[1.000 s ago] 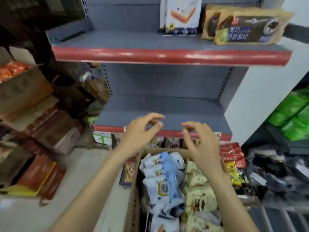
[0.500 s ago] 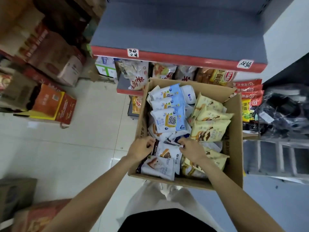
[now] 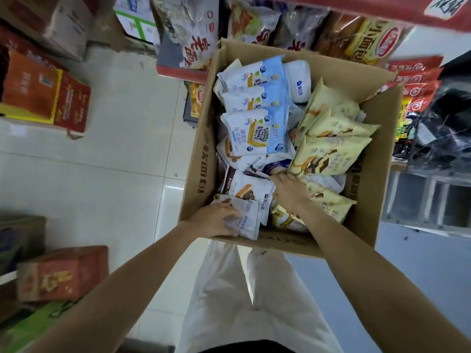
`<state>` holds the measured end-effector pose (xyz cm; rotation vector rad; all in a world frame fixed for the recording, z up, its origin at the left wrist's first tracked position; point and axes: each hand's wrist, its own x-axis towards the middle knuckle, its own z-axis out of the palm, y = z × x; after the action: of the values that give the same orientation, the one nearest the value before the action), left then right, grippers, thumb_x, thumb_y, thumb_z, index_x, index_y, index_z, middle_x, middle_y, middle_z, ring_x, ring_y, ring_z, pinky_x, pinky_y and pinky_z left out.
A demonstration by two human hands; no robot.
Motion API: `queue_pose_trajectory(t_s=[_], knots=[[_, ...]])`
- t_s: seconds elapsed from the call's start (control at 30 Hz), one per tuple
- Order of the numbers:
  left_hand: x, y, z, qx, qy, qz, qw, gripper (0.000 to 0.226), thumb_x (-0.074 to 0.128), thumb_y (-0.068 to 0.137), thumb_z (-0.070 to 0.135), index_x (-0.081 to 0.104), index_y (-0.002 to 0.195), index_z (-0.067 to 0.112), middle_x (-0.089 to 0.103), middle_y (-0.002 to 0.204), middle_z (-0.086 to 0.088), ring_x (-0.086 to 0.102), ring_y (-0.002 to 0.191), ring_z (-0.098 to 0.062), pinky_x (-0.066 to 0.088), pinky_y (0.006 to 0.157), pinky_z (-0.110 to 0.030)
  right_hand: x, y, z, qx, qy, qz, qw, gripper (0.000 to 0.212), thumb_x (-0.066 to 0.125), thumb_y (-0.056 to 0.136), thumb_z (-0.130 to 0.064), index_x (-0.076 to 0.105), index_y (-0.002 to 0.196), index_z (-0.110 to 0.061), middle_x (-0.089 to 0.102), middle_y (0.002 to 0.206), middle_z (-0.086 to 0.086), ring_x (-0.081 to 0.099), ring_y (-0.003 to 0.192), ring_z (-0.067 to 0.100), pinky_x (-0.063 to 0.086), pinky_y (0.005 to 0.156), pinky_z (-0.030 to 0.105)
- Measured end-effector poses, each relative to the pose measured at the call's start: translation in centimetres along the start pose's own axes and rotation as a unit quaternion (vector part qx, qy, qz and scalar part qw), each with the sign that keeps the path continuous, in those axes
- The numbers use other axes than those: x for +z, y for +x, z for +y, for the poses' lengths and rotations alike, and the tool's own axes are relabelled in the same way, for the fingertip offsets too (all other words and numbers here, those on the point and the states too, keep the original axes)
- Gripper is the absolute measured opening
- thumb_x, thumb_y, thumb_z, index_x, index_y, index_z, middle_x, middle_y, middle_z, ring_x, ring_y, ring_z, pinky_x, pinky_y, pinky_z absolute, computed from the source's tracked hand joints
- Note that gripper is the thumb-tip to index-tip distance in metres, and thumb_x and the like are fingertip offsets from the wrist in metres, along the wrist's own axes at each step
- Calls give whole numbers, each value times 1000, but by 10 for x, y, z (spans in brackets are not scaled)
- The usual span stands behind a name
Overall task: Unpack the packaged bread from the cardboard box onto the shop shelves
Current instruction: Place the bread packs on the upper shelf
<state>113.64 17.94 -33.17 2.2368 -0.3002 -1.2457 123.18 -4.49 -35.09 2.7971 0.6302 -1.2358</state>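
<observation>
An open cardboard box point(image 3: 201, 159) stands on the floor below me, full of packaged bread. Blue-and-white packets point(image 3: 257, 131) fill its left side, pale yellow packets point(image 3: 328, 154) its right. At the near left corner my left hand point(image 3: 216, 220) grips a white-and-brown packet point(image 3: 248, 220). My right hand point(image 3: 290, 191) reaches in among the packets at the box's middle, with its fingertips under the edge of a yellow packet; whether it grips anything is hidden.
The lower shelf point(image 3: 178, 70) just beyond the box holds bagged bread and red snack packs point(image 3: 415, 85). Red and orange cartons point(image 3: 43, 90) stand on the tiled floor to the left, another carton point(image 3: 61, 273) near left. A metal step frame point(image 3: 428, 200) is on the right.
My view has tipped down from the shelves to the box. Both hands dropped from shelf height into the box, and my left hand has taken hold of a white-and-brown packet.
</observation>
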Motion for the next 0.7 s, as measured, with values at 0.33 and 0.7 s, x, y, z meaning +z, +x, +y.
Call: queue_pose_trajectory(t_s=[0.33,0.7], knots=[[7,24,24,160,245,18,956,37,50,93,38,56,125,22,53,132,2,50,117,-21,42,94,-39,-14,11,-9,6,141,216,966,44,47,94,-15,40,137,-12,45,133,13,45,122,31,45,94,40],[-32,-5,7,8,-75,405,911,14,64,84,8,67,97,12,68,89,-1,66,76,-19,55,65,-29,-117,71,-9,-4,-89,205,975,72,64,86,-35,24,144,-17,34,143,11,28,135,32,20,112,54]])
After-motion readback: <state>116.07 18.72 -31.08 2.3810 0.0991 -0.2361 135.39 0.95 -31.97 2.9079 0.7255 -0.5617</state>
